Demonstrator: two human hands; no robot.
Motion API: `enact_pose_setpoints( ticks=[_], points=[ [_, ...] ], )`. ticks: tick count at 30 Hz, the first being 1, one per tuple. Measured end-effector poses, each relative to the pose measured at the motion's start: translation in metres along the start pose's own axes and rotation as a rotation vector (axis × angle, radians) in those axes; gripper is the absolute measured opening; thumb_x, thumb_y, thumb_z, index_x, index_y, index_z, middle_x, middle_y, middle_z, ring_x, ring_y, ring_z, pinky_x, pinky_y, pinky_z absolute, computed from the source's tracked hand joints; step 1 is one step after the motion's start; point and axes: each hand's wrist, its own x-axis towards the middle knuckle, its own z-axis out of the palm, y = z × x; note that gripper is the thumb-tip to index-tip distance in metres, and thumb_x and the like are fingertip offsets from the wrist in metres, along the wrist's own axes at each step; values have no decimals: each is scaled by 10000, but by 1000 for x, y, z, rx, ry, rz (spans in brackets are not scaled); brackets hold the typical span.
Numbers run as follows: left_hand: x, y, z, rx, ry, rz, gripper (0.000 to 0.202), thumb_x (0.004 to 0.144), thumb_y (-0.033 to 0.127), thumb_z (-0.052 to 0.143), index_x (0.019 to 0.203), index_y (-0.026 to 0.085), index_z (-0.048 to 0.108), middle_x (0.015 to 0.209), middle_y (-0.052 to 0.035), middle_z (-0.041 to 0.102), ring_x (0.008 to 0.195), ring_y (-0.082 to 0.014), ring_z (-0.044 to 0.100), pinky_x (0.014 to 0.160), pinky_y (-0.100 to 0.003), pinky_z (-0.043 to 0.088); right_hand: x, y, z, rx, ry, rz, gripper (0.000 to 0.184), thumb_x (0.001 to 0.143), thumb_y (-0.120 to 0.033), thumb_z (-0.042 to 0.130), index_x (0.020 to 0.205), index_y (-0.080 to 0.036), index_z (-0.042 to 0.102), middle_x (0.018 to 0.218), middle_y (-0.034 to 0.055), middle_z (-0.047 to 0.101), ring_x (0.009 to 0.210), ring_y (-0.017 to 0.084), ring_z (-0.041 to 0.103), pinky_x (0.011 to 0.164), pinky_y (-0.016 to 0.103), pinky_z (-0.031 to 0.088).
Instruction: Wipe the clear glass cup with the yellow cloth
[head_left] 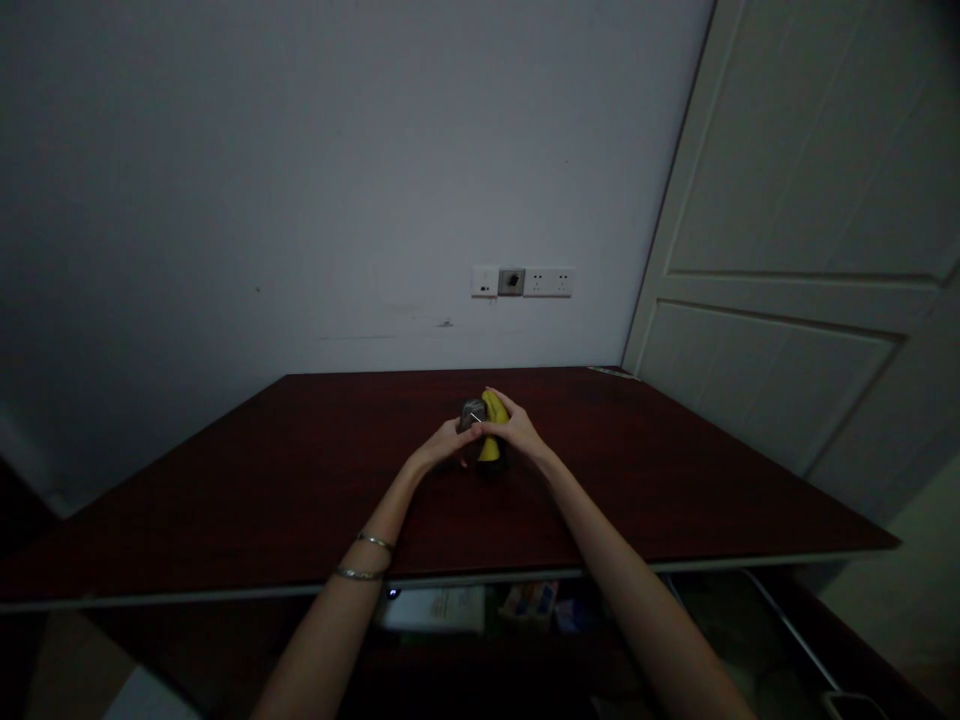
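Observation:
A small yellow object (492, 432) with a grey, shiny part (471, 412) at its left top sits at the middle of a dark red-brown table (300, 480). My right hand (517, 428) wraps over the yellow object from the right, fingers closed on it. My left hand (442, 443) reaches in from the left and pinches the grey part with its fingertips. What the object is stays unclear in the dim light. Two thin bangles (366, 556) circle my left wrist.
A white wall with a strip of sockets (523, 282) rises behind the table. A white panelled door (810, 250) stands at the right. Below the table's front edge lie papers or boxes (480, 606) and a dark tray (750, 620).

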Motion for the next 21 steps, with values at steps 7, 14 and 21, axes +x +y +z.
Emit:
enact_pose_setpoints(
  ticks=[7,14,21],
  points=[
    [4,0,8,-44,173,179,997,486,279,781,1319,152,249,1181,-155,502,982,-204,553,819,-318,458,4,8,4,140,102,70,610,527,-305,740,1094,-173,557,1028,77,638,833,181,621,724,282,508],
    [7,-3,11,79,251,236,770,507,261,771,1183,137,422,1150,-119,536,1024,-208,531,896,-340,412,3,10,6,107,65,60,487,579,-383,697,1005,-164,607,927,72,667,737,172,629,616,252,507],
    [8,-1,16,105,309,265,707,489,292,777,1098,110,468,1045,-106,581,919,-186,568,834,-319,443,6,17,2,101,44,59,511,620,-427,666,1060,-182,579,1005,68,651,840,190,624,713,285,500]
  ],
)
